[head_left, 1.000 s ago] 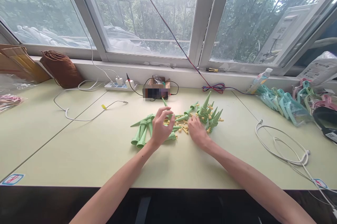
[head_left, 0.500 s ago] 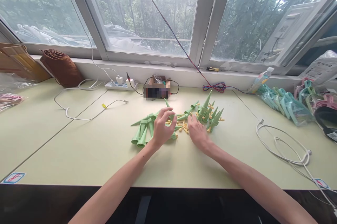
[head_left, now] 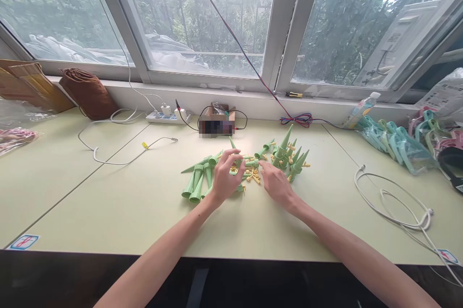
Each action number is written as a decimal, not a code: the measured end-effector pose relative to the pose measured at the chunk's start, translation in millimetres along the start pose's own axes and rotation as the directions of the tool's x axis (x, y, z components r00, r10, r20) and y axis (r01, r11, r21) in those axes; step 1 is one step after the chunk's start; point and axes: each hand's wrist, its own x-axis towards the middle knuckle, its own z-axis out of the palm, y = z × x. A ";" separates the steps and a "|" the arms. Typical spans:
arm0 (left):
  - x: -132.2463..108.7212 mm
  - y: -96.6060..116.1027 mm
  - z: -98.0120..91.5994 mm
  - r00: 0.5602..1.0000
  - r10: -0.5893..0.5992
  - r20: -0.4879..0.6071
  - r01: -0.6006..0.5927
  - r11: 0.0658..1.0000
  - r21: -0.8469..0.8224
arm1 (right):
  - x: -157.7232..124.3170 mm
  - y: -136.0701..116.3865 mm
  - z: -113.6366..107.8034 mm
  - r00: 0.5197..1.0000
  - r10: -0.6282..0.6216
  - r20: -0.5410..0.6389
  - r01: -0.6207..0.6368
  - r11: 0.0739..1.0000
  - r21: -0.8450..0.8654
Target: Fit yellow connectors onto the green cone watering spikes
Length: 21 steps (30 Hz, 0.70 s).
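Note:
My left hand [head_left: 227, 177] is curled, thumb and fingers closed around a green plastic plant-watering spike [head_left: 252, 163] that points toward my right hand. Its far end is partly hidden by my fingers. At the spike's right end is my right hand [head_left: 277, 183], with fingers bent together; whatever they pinch is too small to make out. Beneath and between both hands lies a scatter of small yellow valves [head_left: 256, 179]. Another green cone tip [head_left: 232, 143] rises behind my left fingers.
Left of my hands lie several green spikes [head_left: 196, 187] without visible valves. On the right, several spikes with yellow valves [head_left: 285, 151] stand or lean together. Farther out are a white cable [head_left: 394, 221], bagged clips [head_left: 401, 146], a power strip [head_left: 166, 117] and a small box [head_left: 227, 112].
My right hand has shifted slightly right and down, its fingers now more tucked at the spike's end. My left hand keeps nearly the same pose. The view has moved a little.

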 end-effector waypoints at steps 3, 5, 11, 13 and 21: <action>0.2 1.3 -0.1 1.000 0.002 0.010 -0.002 1.000 -0.009 | -4.5 2.0 -0.9 0.999 -0.026 -0.033 0.027 0.999 0.041; 0.5 2.7 -0.4 1.000 0.003 0.021 -0.002 1.000 -0.021 | -6.9 2.4 -1.7 1.000 -0.026 -0.016 0.026 1.000 0.017; -1.1 8.0 -0.8 0.997 -0.004 0.079 0.008 0.999 -0.052 | -11.4 5.7 0.2 0.993 -0.081 0.080 0.085 0.996 -0.039; -3.5 9.0 -0.3 0.995 -0.020 0.101 0.026 0.998 -0.060 | -12.5 6.6 3.1 0.990 -0.101 0.097 0.105 0.994 -0.042; -12.4 7.4 5.1 0.967 -0.115 0.227 0.154 0.975 -0.162 | -17.2 8.7 9.5 0.990 -0.125 0.066 0.126 0.992 -0.009</action>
